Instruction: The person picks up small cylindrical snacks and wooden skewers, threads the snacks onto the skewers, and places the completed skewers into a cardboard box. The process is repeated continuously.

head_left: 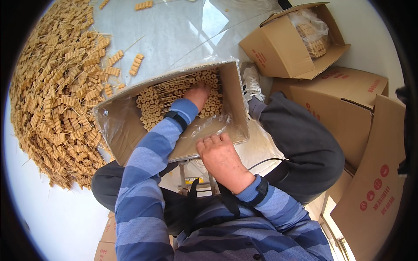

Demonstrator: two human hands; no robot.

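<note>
An open cardboard box (183, 152) with a clear plastic liner sits tilted between my legs. Inside lie rows of tan, ring-ended spiral skewers (150, 104) on thin sticks, stacked with the spirals toward both ends and the sticks across the middle. My left hand (198, 95) reaches down into the box and touches the skewers near their right-hand stack; its fingertips are hidden, so whether it grips any does not show. My right hand (221, 161) is at the near rim of the box, its fingers curled over the cardboard edge.
A large heap of loose skewers (61, 104) spreads over the pale floor at left, with a few strays (136, 64) beside it. At upper right stands an open carton (278, 48) holding a plastic bag of skewers (311, 35). More cartons (344, 117) stand at right.
</note>
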